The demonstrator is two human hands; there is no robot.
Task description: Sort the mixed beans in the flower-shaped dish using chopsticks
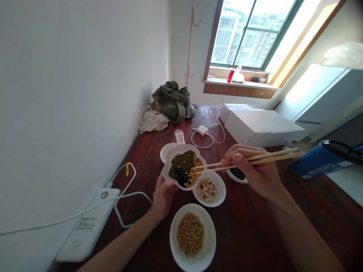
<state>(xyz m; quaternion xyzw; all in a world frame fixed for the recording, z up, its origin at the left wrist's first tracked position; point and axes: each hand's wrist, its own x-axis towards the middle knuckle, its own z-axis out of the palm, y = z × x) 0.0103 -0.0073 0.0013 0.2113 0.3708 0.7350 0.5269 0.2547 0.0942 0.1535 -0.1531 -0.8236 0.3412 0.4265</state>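
Left hand [164, 194] gripping the scalloped bowl [176, 150] by its edge, beside the nut bowl [221, 190], right hand [249, 170] pinching chopsticks [272, 155], tips among the tan beans [195, 175], and careful, a tilt or slipping tip could scatter them across the desk [235, 226]!

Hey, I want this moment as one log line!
left hand: holds dish | right hand: holds chopsticks, pointing into tan beans in dish | nearest camera: bowl
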